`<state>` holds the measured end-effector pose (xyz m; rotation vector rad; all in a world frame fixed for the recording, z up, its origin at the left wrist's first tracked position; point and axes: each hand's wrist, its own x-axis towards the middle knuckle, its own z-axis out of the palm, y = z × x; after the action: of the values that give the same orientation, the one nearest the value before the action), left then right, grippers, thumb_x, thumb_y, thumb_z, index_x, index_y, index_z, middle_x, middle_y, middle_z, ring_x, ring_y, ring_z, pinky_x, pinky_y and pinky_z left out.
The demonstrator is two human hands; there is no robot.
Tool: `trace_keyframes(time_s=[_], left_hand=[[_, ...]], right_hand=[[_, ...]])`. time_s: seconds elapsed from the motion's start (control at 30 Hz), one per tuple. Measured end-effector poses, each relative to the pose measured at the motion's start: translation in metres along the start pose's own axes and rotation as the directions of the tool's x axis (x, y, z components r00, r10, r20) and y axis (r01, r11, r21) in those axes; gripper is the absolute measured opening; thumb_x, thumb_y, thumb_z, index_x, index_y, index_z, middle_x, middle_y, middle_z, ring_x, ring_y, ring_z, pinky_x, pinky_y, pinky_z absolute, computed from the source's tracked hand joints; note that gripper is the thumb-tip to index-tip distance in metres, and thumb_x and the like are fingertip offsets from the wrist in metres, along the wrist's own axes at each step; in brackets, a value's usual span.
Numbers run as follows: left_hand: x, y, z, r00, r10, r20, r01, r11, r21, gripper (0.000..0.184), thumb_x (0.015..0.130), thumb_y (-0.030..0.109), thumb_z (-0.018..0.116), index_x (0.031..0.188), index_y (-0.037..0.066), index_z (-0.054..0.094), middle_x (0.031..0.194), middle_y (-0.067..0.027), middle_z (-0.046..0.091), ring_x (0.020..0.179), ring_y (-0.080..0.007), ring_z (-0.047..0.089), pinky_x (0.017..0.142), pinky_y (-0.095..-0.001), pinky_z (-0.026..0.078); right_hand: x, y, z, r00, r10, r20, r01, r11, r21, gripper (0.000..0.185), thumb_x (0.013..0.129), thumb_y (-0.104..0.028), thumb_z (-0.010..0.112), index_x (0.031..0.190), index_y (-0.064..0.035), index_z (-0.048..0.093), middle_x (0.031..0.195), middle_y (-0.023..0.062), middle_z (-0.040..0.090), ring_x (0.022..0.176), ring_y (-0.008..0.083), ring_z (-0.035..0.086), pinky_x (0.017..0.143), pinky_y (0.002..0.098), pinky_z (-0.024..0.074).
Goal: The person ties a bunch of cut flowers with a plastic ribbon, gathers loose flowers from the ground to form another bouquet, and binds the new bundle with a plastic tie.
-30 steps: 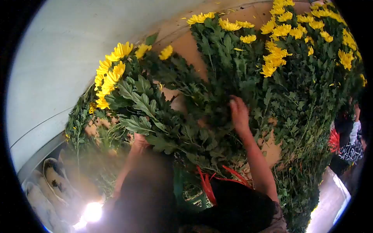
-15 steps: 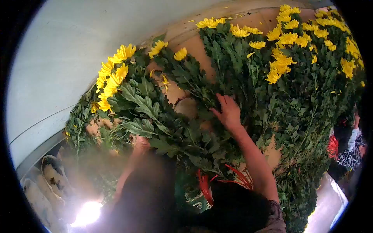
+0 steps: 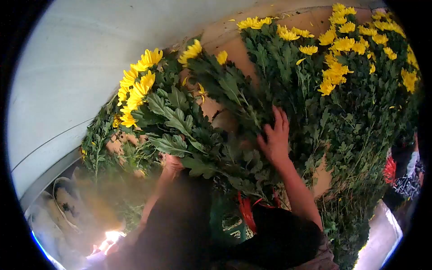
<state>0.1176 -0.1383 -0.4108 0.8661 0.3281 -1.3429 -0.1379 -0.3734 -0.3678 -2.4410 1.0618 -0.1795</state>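
Observation:
A bunch of yellow chrysanthemums (image 3: 168, 112) with broad green leaves leans up to the left in front of me. My left hand (image 3: 172, 163) is closed around its lower stems, the fingers mostly covered by leaves. My right hand (image 3: 276, 141) has its fingers stretched upward and the thumb apart. It touches the leafy stems of a loose chrysanthemum (image 3: 229, 83), whose yellow head (image 3: 191, 51) points to the upper left. Whether a stem lies under its palm is hidden.
Many more yellow chrysanthemums (image 3: 342, 72) lie in rows on the right. Red ties (image 3: 246, 211) hang by my lap. A pale wall (image 3: 67, 67) rises on the left. At the right edge are red strands (image 3: 389, 171) and part of another person (image 3: 410, 162).
My right hand has drawn slightly back, its fingers now pointing more upward. The loose chrysanthemum beside it has shifted and tilted upward. My view has moved a little; the left hand stays at the bunch.

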Motion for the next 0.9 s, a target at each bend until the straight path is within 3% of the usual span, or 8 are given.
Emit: trace_keyframes(time_s=[0.1,0.23,0.43,0.5,0.6,0.73,0.8,0.9], left_hand=[[-0.002,-0.001,0.014,0.997,0.071,0.005,-0.071,0.988,0.141,0.049,0.09,0.047,0.054,0.123,0.012,0.056,0.121,-0.0048,0.059,0.113,-0.0274,0.052,0.099,-0.0522,0.039],[-0.004,-0.002,-0.007,0.99,0.12,-0.071,-0.081,0.909,0.409,0.05,0.09,0.048,0.053,0.126,0.012,0.054,0.124,-0.0053,0.057,0.115,-0.0285,0.05,0.1,-0.0534,0.038],[0.005,0.001,-0.006,0.999,0.031,-0.042,-0.025,0.987,0.156,0.052,0.09,0.049,0.051,0.127,0.013,0.053,0.125,-0.0061,0.056,0.116,-0.0292,0.05,0.099,-0.0534,0.039],[0.005,0.001,-0.008,0.999,0.018,-0.033,-0.013,0.991,0.136,0.053,0.09,0.049,0.051,0.128,0.013,0.053,0.126,-0.0064,0.056,0.116,-0.0295,0.05,0.099,-0.0534,0.039],[0.008,0.001,-0.005,1.0,0.01,-0.017,-0.008,0.993,0.118,0.053,0.09,0.05,0.051,0.129,0.013,0.052,0.126,-0.0068,0.055,0.116,-0.0298,0.05,0.099,-0.0534,0.039],[0.009,0.0,-0.003,1.0,-0.001,-0.01,0.002,0.996,0.094,0.054,0.09,0.051,0.05,0.129,0.013,0.051,0.127,-0.0073,0.055,0.116,-0.0303,0.05,0.099,-0.0534,0.039],[0.007,0.0,0.0,1.0,-0.008,0.0,0.008,0.996,0.085,0.055,0.091,0.051,0.05,0.13,0.013,0.051,0.127,-0.0076,0.055,0.116,-0.0306,0.05,0.099,-0.0533,0.04],[0.006,-0.001,-0.002,1.0,-0.018,0.006,0.017,0.997,0.081,0.056,0.091,0.052,0.049,0.13,0.013,0.05,0.128,-0.008,0.054,0.116,-0.0309,0.05,0.099,-0.0533,0.04]], right_hand=[[-0.031,0.016,0.011,0.982,0.148,0.114,-0.142,0.988,-0.061,0.028,0.064,-0.008,0.073,0.086,-0.0004,0.057,0.146,0.0181,0.03,0.132,0.0433,0.03,0.096,0.056,0.0352],[-0.049,0.035,0.028,0.987,0.129,0.092,-0.119,0.987,-0.111,0.028,0.064,-0.008,0.073,0.086,-0.0008,0.057,0.144,0.0175,0.033,0.129,0.0422,0.034,0.095,0.0545,0.037],[-0.03,0.046,0.003,0.977,0.017,0.212,-0.002,0.997,-0.074,0.03,0.07,-0.01,0.073,0.096,-0.0026,0.059,0.132,0.0161,0.046,0.119,0.0393,0.043,0.091,0.0505,0.0412],[0.006,0.048,-0.021,0.951,0.154,-0.27,-0.142,0.988,0.063,0.035,0.075,-0.014,0.071,0.106,-0.0047,0.059,0.123,0.0169,0.052,0.114,0.0374,0.047,0.089,0.0467,0.0443],[0.031,0.091,-0.01,0.949,0.264,-0.173,-0.285,0.952,-0.108,0.036,0.078,-0.013,0.068,0.112,-0.0078,0.057,0.115,0.0141,0.056,0.106,0.037,0.051,0.086,0.0453,0.0462],[0.042,0.093,-0.01,0.976,0.216,-0.038,-0.218,0.934,-0.284,0.033,0.08,-0.014,0.067,0.111,-0.0072,0.057,0.108,0.0114,0.058,0.102,0.0344,0.053,0.079,0.0435,0.0494],[0.04,0.09,-0.019,0.946,0.213,-0.243,-0.263,0.945,-0.195,0.027,0.084,-0.015,0.063,0.109,-0.0056,0.057,0.1,0.0104,0.058,0.092,0.034,0.055,0.074,0.0395,0.0495],[0.031,0.066,-0.053,0.907,0.355,-0.225,-0.347,0.935,0.077,0.027,0.091,-0.017,0.057,0.112,-0.0007,0.057,0.09,0.0134,0.057,0.077,0.0308,0.053,0.071,0.0336,0.0469]])
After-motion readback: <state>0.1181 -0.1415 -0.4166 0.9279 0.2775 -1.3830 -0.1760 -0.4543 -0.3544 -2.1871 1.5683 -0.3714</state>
